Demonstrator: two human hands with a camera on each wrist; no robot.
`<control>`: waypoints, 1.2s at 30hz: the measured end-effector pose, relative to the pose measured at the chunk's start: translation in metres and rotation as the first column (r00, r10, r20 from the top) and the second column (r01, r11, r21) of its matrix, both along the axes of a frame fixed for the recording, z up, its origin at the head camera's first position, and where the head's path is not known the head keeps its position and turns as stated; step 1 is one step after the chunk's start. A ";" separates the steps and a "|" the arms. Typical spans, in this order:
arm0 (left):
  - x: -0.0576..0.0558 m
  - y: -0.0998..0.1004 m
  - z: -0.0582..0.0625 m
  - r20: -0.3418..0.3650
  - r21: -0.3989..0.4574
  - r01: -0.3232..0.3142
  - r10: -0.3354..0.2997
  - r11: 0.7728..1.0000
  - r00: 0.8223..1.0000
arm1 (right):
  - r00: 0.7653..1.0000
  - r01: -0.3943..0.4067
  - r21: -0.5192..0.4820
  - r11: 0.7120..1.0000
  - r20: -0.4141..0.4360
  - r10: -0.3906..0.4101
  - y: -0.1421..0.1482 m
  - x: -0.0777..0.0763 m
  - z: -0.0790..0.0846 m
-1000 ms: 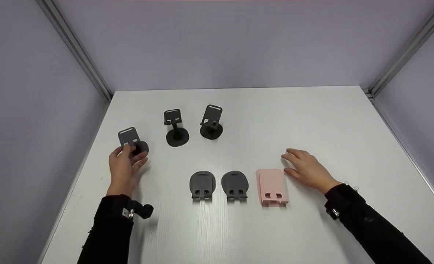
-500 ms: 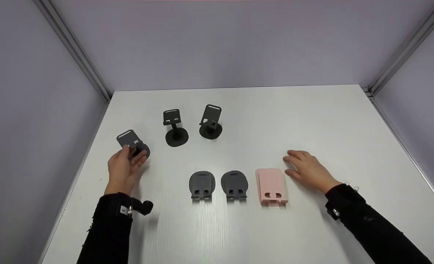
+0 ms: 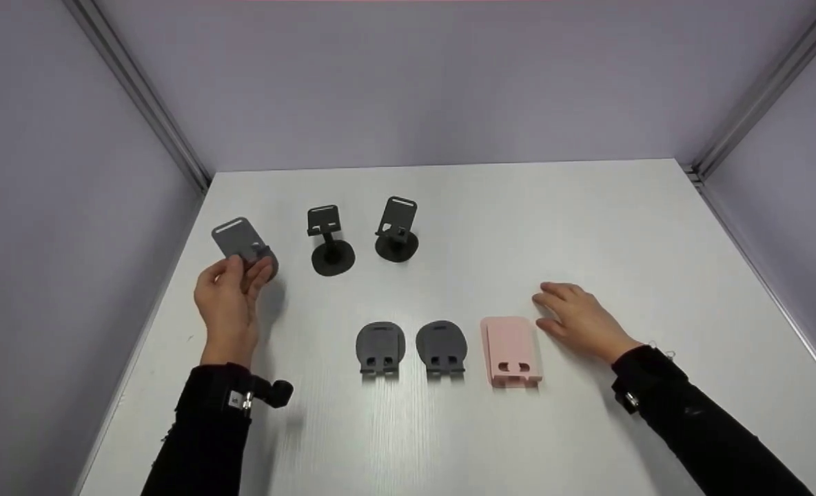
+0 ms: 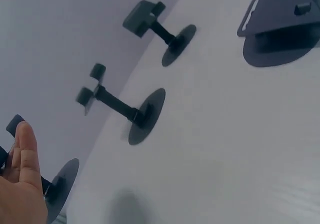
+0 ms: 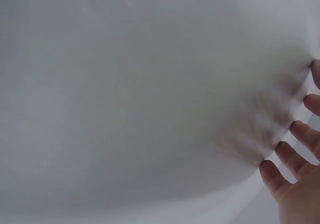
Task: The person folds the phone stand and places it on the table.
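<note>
My left hand (image 3: 229, 303) grips a dark grey phone stand (image 3: 238, 238) by its lower part, above the left side of the table. Its plate tilts up and away, with the round base partly hidden behind my fingers. In the left wrist view, the base of this stand (image 4: 64, 186) shows beyond my hand (image 4: 22, 184). My right hand (image 3: 580, 320) rests on the table beside a folded pink phone stand (image 3: 511, 348), fingers spread and holding nothing. The right wrist view shows the fingertips (image 5: 270, 174) on the white surface.
Two black phone stands, one left (image 3: 333, 256) and one right (image 3: 397, 248), stand unfolded toward the back. Two folded grey stands, one left (image 3: 380, 348) and one right (image 3: 442, 346), lie in front, left of the pink one. Panels (image 3: 408, 83) enclose the white table (image 3: 408, 441).
My left hand has lifted the grey stand and moved it slightly back; its plate has tilted leftward and the shadow has separated from it. My right hand has stayed nearly still.
</note>
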State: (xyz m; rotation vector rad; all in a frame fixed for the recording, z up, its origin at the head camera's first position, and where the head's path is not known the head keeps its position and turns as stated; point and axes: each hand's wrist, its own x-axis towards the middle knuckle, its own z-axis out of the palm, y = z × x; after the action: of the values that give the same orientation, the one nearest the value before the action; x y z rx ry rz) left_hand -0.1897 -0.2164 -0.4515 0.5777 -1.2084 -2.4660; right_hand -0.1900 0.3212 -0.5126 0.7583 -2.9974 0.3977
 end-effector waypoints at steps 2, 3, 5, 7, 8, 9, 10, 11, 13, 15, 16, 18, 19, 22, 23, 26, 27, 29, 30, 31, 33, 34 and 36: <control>0.000 0.008 0.008 -0.065 -0.017 0.003 -0.004 1.000 0.998 | 1.000 -0.005 -0.003 1.000 -0.005 0.005 0.001 0.000 0.000; 0.000 0.013 0.011 -0.097 -0.021 0.006 -0.008 1.000 0.995 | 1.000 -0.008 -0.007 1.000 -0.008 0.008 0.001 0.000 0.000; 0.001 0.022 0.019 -0.153 -0.033 0.017 -0.022 0.999 0.988 | 1.000 -0.015 -0.015 1.000 -0.013 0.014 0.001 0.000 0.000; 0.001 0.032 0.026 -0.199 -0.047 0.034 -0.043 0.998 0.979 | 1.000 -0.018 -0.024 1.000 -0.014 0.018 0.002 0.001 0.000; 0.001 0.037 0.029 -0.219 -0.057 0.046 -0.057 0.997 0.974 | 1.000 -0.018 -0.027 0.999 -0.012 0.018 0.002 0.001 0.000; 0.002 0.042 0.032 -0.237 -0.068 0.058 -0.073 0.996 0.969 | 1.000 -0.017 -0.026 1.000 -0.009 0.017 0.002 0.001 0.000; 0.002 0.047 0.034 -0.255 -0.081 0.072 -0.090 0.994 0.963 | 1.000 -0.015 -0.023 1.000 -0.006 0.015 0.002 0.000 0.000; 0.003 0.052 0.037 -0.273 -0.090 0.087 -0.109 0.992 0.956 | 1.000 -0.013 -0.019 1.000 -0.003 0.013 0.002 0.000 0.000; 0.005 0.061 0.042 -0.302 -0.101 0.119 -0.145 0.988 0.942 | 1.000 -0.010 -0.010 1.000 0.004 0.010 0.002 0.000 0.001; 0.007 0.070 0.047 -0.321 -0.110 0.153 -0.180 0.982 0.930 | 1.000 -0.009 -0.002 1.000 0.007 0.009 0.002 0.000 0.001; 0.008 0.074 0.048 -0.329 -0.113 0.168 -0.196 0.979 0.924 | 1.000 -0.011 0.001 1.000 0.008 0.011 0.002 -0.001 0.001; 0.010 0.082 0.051 -0.332 -0.127 0.198 -0.229 0.972 0.915 | 1.000 -0.016 0.003 1.000 0.007 0.015 0.002 -0.001 0.002; 0.011 0.086 0.051 -0.332 -0.136 0.212 -0.246 0.968 0.911 | 1.000 -0.019 0.004 1.000 0.006 0.019 0.002 -0.001 0.002; 0.014 0.097 0.051 -0.328 -0.160 0.255 -0.295 0.953 0.897 | 1.000 -0.025 0.003 1.000 0.005 0.025 0.002 -0.001 0.003; 0.015 0.101 0.051 -0.326 -0.169 0.273 -0.316 0.947 0.891 | 1.000 -0.026 0.002 1.000 0.004 0.026 0.002 -0.001 0.003; 0.018 0.111 0.049 -0.328 -0.175 0.328 -0.369 0.928 0.870 | 1.000 -0.026 -0.003 1.000 0.011 0.026 0.002 -0.002 0.003; 0.019 0.114 0.049 -0.330 -0.176 0.343 -0.384 0.923 0.862 | 1.000 -0.026 -0.004 1.000 0.015 0.026 0.002 -0.002 0.003; 0.021 0.120 0.048 -0.332 -0.177 0.372 -0.411 0.911 0.849 | 0.999 -0.027 -0.001 1.000 0.022 0.027 0.001 -0.002 0.005; 0.021 0.123 0.047 -0.331 -0.176 0.385 -0.423 0.906 0.844 | 0.999 -0.030 0.001 1.000 0.023 0.030 0.000 -0.002 0.005; 0.022 0.126 0.046 -0.328 -0.176 0.397 -0.434 0.901 0.839 | 0.999 -0.033 0.003 0.999 0.021 0.033 -0.001 -0.003 0.006; 0.024 0.132 0.044 -0.316 -0.182 0.421 -0.458 0.889 0.831 | 0.999 -0.044 -0.002 0.999 0.016 0.044 -0.004 -0.003 0.009; 0.024 0.135 0.043 -0.307 -0.186 0.434 -0.472 0.881 0.827 | 0.999 -0.050 -0.007 0.999 0.011 0.050 -0.006 -0.004 0.011; 0.026 0.140 0.040 -0.285 -0.194 0.459 -0.497 0.867 0.819 | 0.998 -0.062 -0.028 0.998 0.000 0.062 -0.011 -0.005 0.016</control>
State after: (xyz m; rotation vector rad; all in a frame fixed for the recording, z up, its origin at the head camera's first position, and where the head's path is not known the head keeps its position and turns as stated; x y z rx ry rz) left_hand -0.1636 -0.0763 -0.4114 -0.2048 -1.4795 -2.7106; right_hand -0.1949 0.3104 -0.4968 0.8503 -2.9689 0.4413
